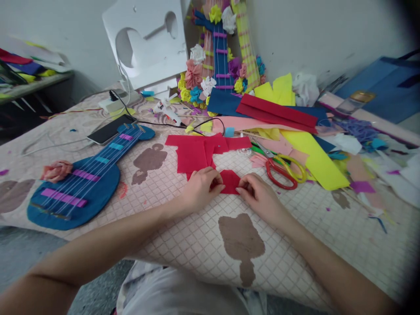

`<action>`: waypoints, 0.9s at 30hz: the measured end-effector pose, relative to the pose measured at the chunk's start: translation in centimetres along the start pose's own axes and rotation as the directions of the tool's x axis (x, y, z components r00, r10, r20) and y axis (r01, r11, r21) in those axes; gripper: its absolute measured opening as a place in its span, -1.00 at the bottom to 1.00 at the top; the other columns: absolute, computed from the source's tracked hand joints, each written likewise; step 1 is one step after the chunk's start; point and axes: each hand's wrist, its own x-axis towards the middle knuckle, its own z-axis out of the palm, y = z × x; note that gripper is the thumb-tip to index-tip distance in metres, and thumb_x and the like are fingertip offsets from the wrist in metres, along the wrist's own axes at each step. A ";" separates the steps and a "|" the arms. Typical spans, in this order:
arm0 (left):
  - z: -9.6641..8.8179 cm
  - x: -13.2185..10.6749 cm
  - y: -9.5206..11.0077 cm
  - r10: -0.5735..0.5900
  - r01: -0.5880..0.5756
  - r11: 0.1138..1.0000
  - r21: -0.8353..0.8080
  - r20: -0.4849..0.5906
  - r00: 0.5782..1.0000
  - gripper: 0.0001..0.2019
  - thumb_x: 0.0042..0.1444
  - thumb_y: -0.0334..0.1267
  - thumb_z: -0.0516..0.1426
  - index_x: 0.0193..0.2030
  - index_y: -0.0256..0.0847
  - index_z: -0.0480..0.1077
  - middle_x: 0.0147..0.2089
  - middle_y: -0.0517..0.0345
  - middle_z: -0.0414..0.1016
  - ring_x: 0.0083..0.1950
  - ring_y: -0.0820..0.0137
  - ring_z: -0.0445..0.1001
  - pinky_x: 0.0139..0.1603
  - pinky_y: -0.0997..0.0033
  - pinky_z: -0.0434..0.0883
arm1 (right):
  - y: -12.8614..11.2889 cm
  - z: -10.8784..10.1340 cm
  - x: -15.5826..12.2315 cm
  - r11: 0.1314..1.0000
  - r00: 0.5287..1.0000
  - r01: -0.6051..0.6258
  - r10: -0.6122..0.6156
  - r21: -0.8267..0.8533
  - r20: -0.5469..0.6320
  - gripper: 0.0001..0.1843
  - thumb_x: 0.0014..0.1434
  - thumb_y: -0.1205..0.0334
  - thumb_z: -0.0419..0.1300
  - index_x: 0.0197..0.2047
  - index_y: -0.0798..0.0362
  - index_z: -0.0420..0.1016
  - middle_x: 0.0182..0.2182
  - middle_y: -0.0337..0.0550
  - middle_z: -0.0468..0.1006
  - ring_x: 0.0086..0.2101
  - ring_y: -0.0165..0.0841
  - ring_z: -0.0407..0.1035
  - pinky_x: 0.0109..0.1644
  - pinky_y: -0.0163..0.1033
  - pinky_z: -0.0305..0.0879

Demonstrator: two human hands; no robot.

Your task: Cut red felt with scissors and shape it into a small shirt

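A small red crepe paper piece (230,180) lies at the middle of the table, its upper corners rounded or cut off. My left hand (205,186) pinches its left edge between thumb and fingers. On the opposite edge, my right hand (257,192) has its fingertips pressed together on the paper. Just beyond the left hand are more red paper pieces (190,157), overlapping one another. Scissors with red and yellow handles (281,175) rest to the right, past my right hand.
A blue toy guitar (82,183) with a pink paper flower lies left. Behind are a phone (111,130), a glue gun (169,114) with its cable and paper flowers (193,74). Yellow paper strips (316,159) and scraps cover the right side; a white foam board (147,39) leans behind.
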 end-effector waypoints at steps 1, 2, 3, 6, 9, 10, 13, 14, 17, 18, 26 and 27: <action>0.1 0.0 0.2 -0.009 0.010 0.999 0.032 -0.008 1.000 -0.98 0.07 -0.36 0.13 -0.35 -0.24 0.36 -0.27 0.15 0.44 -0.26 0.40 0.40 -0.21 0.34 0.33 | 0.0 0.2 0.1 1.000 1.000 -0.006 0.005 -0.020 -0.014 -0.92 0.14 0.34 0.07 -0.34 -0.02 0.23 -0.40 -0.20 0.37 -0.38 -0.31 0.30 -0.31 -0.22 0.24; 0.1 0.0 0.3 -0.016 0.017 0.998 0.069 -0.012 1.000 -0.97 0.07 -0.34 0.14 -0.35 -0.24 0.35 -0.26 0.14 0.44 -0.26 0.39 0.40 -0.20 0.31 0.32 | 0.0 0.4 0.2 0.999 0.999 -0.012 0.010 -0.048 -0.032 -0.92 0.15 0.33 0.08 -0.35 -0.02 0.22 -0.40 -0.19 0.37 -0.37 -0.30 0.30 -0.30 -0.20 0.24; 0.1 0.1 0.4 -0.019 0.020 0.994 0.104 -0.011 1.000 -0.96 0.07 -0.34 0.14 -0.34 -0.24 0.34 -0.25 0.14 0.43 -0.25 0.38 0.40 -0.19 0.29 0.31 | 0.1 0.6 0.2 0.997 0.999 -0.016 0.012 -0.078 -0.048 -0.91 0.15 0.32 0.08 -0.36 -0.02 0.21 -0.40 -0.18 0.37 -0.37 -0.29 0.30 -0.30 -0.19 0.23; 0.1 0.2 0.4 -0.024 0.023 0.988 0.153 0.000 1.000 -0.97 0.07 -0.37 0.14 -0.34 -0.23 0.33 -0.24 0.14 0.42 -0.26 0.38 0.39 -0.19 0.29 0.31 | 0.2 1.1 0.3 0.991 0.998 0.000 -0.009 -0.133 -0.069 -0.90 0.13 0.36 0.06 -0.37 -0.02 0.19 -0.39 -0.17 0.36 -0.37 -0.28 0.30 -0.32 -0.19 0.23; 0.1 0.2 0.2 -0.028 0.029 0.992 0.124 -0.006 1.000 -0.96 0.06 -0.41 0.12 -0.35 -0.23 0.32 -0.25 0.15 0.42 -0.28 0.40 0.39 -0.22 0.34 0.32 | 0.3 1.1 0.2 0.994 0.997 0.014 -0.022 -0.106 -0.078 -0.91 0.16 0.33 0.06 -0.35 -0.02 0.20 -0.39 -0.18 0.37 -0.37 -0.29 0.32 -0.31 -0.20 0.24; 0.1 0.2 0.2 -0.024 0.025 0.993 0.115 -0.010 1.000 -0.96 0.06 -0.41 0.12 -0.35 -0.23 0.32 -0.25 0.15 0.41 -0.28 0.41 0.39 -0.22 0.35 0.33 | 0.2 1.1 0.1 0.996 0.997 0.009 -0.016 -0.091 -0.081 -0.92 0.16 0.31 0.07 -0.33 -0.02 0.21 -0.39 -0.18 0.38 -0.37 -0.29 0.32 -0.31 -0.20 0.25; 0.1 0.1 0.3 -0.010 0.011 0.995 0.099 -0.012 1.000 -0.95 0.05 -0.43 0.11 -0.35 -0.23 0.32 -0.26 0.16 0.40 -0.30 0.42 0.38 -0.25 0.38 0.34 | 0.0 0.8 -0.2 0.999 0.997 -0.002 -0.002 -0.051 -0.078 -0.90 0.14 0.28 0.12 -0.28 -0.02 0.23 -0.36 -0.17 0.39 -0.36 -0.30 0.34 -0.31 -0.20 0.26; 0.1 0.0 0.3 -0.008 0.010 0.996 0.090 -0.017 1.000 -0.94 0.05 -0.44 0.11 -0.36 -0.23 0.32 -0.27 0.16 0.40 -0.30 0.43 0.38 -0.26 0.39 0.34 | -0.1 0.7 -0.2 0.999 0.997 -0.003 0.000 -0.035 -0.071 -0.89 0.13 0.29 0.14 -0.28 -0.02 0.24 -0.36 -0.17 0.40 -0.37 -0.30 0.33 -0.31 -0.20 0.27; -0.2 -0.1 0.3 0.032 -0.028 0.999 0.042 -0.080 0.996 -0.91 0.06 -0.48 0.08 -0.34 -0.23 0.32 -0.25 0.13 0.39 -0.26 0.42 0.39 -0.21 0.39 0.36 | 0.3 0.1 -0.2 0.998 0.997 -0.037 0.041 0.059 -0.064 -0.90 0.12 0.27 0.15 -0.31 -0.02 0.26 -0.39 -0.20 0.41 -0.40 -0.33 0.33 -0.33 -0.21 0.28; -0.4 -0.1 0.2 0.055 -0.051 0.998 0.038 -0.115 0.992 -0.90 0.07 -0.48 0.07 -0.31 -0.23 0.32 -0.22 0.12 0.39 -0.22 0.41 0.40 -0.17 0.37 0.37 | 0.5 -0.2 -0.1 0.994 0.995 -0.057 0.064 0.099 -0.078 -0.92 0.14 0.25 0.15 -0.31 -0.02 0.27 -0.40 -0.21 0.41 -0.41 -0.34 0.33 -0.34 -0.22 0.28; -1.0 0.9 -1.0 -0.018 0.029 0.989 0.148 -0.077 0.997 -0.84 0.10 -0.27 0.15 -0.18 -0.24 0.36 -0.24 0.06 0.42 -0.20 0.33 0.39 -0.14 0.25 0.37 | 2.1 -1.5 0.4 0.996 0.991 -0.088 0.089 0.011 -0.095 -0.98 0.15 0.27 0.11 -0.32 0.00 0.32 -0.43 -0.20 0.44 -0.41 -0.32 0.36 -0.30 -0.19 0.29; -0.9 1.0 -1.0 -0.029 0.038 0.988 0.153 -0.060 0.998 -0.87 0.09 -0.28 0.16 -0.23 -0.24 0.37 -0.27 0.08 0.42 -0.22 0.34 0.39 -0.16 0.27 0.36 | 2.0 -1.4 0.4 0.997 0.994 -0.081 0.080 -0.017 -0.080 -0.99 0.15 0.27 0.11 -0.32 0.00 0.32 -0.42 -0.20 0.44 -0.39 -0.31 0.37 -0.29 -0.19 0.29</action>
